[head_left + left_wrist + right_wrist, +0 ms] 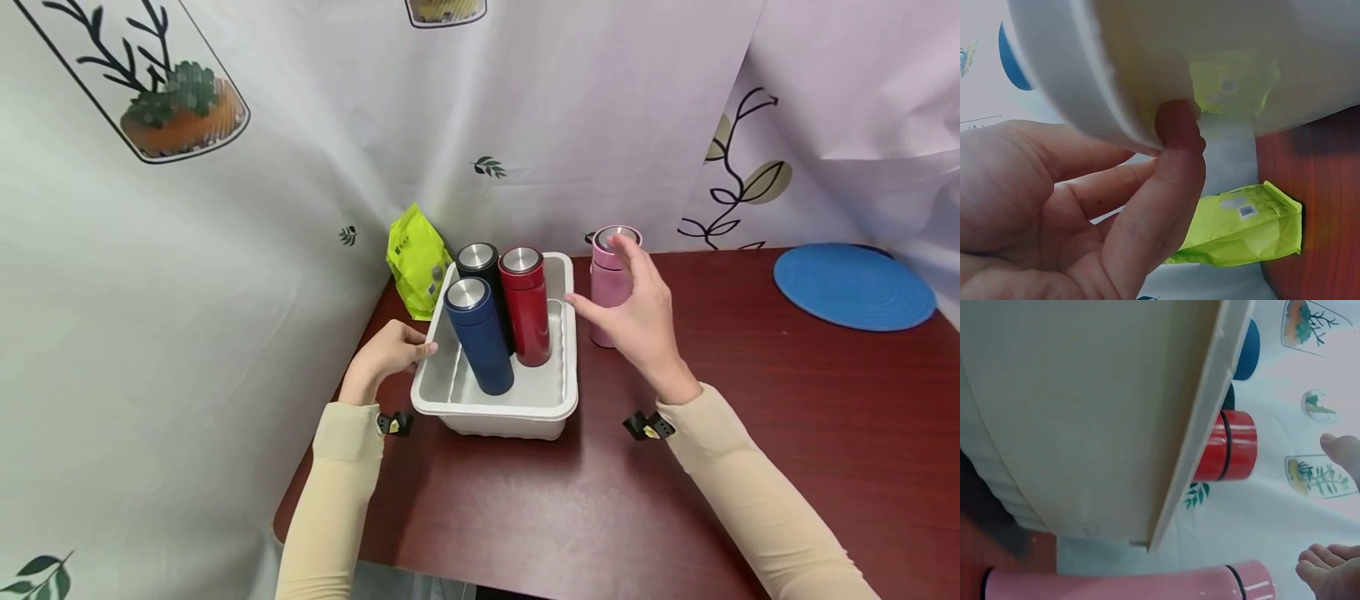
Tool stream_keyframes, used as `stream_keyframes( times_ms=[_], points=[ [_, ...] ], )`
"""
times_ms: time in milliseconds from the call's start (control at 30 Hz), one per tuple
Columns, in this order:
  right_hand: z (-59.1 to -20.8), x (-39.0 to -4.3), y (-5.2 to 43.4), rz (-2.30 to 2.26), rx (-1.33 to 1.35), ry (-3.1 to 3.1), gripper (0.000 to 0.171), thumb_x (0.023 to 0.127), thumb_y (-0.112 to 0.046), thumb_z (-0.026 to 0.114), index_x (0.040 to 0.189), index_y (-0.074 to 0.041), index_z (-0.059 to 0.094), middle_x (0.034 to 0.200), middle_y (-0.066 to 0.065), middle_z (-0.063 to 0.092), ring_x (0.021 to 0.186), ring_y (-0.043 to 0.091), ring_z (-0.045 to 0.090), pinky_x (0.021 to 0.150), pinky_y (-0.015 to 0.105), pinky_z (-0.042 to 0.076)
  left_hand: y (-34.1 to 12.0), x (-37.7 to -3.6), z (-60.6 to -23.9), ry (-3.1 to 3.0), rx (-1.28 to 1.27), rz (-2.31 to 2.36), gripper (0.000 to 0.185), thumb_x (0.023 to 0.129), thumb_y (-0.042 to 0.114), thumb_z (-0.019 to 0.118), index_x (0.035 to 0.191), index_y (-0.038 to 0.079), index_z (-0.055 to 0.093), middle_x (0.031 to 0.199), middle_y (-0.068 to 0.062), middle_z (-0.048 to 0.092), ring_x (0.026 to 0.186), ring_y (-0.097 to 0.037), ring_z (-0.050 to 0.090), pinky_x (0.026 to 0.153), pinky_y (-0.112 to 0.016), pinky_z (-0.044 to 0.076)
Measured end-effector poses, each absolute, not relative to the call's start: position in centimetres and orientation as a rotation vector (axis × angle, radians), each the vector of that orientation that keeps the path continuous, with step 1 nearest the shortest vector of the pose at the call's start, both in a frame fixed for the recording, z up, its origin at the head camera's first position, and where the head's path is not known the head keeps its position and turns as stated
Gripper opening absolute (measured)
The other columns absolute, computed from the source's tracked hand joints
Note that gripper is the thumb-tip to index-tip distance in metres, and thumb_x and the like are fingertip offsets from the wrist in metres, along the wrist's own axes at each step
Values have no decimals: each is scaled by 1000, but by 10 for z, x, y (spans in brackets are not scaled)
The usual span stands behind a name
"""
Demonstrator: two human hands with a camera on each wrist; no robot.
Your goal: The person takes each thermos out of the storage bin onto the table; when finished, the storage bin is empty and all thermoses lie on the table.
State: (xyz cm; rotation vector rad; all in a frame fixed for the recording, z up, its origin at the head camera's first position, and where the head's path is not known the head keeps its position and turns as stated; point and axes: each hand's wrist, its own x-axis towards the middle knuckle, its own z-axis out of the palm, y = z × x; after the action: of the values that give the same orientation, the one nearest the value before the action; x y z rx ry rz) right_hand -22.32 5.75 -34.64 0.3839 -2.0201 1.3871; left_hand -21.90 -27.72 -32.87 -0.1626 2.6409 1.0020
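Observation:
My left hand (386, 354) pinches the left rim of a white plastic tub (495, 410), as the left wrist view shows close up. Inside the tub stand a blue flask (482, 346), a red flask (529, 312) and a black flask (489, 272), all with silver-topped lids; the blue one leans. My right hand (643, 321) is spread with nothing in it, thumb toward the tub's right rim. In the head view it overlaps a pink flask (607, 285) standing right of the tub. The right wrist view shows the fingers (1329, 569) apart from that flask.
A lime-green packet (416, 262) stands behind the tub's left side, against the fabric backdrop (555, 125). Toward the back right of the dark red table (712, 400) lies a round blue mat (853, 286). The table's front edge runs below the tub.

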Motion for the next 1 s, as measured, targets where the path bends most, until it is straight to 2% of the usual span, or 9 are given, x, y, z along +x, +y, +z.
stream_keyframes(
  times_ms=[300, 633, 800, 1000],
  points=[
    [-356, -235, 42, 1524, 447, -2213, 92, 69, -17, 90, 146, -3, 41, 144, 14, 50, 132, 31, 50, 111, 39, 40, -277, -218, -330, 2637, -195, 1009, 40, 94, 19, 67, 126, -5, 62, 117, -23, 66, 95, -30, 70, 88, -45, 57],
    [-371, -256, 29, 1541, 539, -2316, 92, 70, -19, 89, 145, 2, 40, 143, 21, 50, 133, 32, 48, 108, 43, 42, -276, -220, -333, 2650, -190, 1024, 40, 94, 20, 67, 125, -5, 63, 116, -23, 67, 94, -31, 71, 88, -47, 57],
    [-374, -265, 24, 1532, 556, -2364, 87, 71, -23, 89, 143, -3, 45, 141, 18, 53, 131, 29, 51, 107, 41, 44, -276, -220, -333, 2659, -157, 1030, 39, 94, 18, 67, 124, -8, 63, 115, -24, 67, 92, -31, 72, 81, -42, 60],
    [-375, -272, 18, 1553, 565, -2443, 84, 73, -28, 88, 143, -7, 47, 141, 14, 55, 125, 29, 58, 103, 40, 49, -275, -218, -332, 2672, -155, 1024, 39, 94, 17, 67, 124, -8, 63, 114, -25, 67, 92, -31, 71, 81, -42, 60]
  ],
)
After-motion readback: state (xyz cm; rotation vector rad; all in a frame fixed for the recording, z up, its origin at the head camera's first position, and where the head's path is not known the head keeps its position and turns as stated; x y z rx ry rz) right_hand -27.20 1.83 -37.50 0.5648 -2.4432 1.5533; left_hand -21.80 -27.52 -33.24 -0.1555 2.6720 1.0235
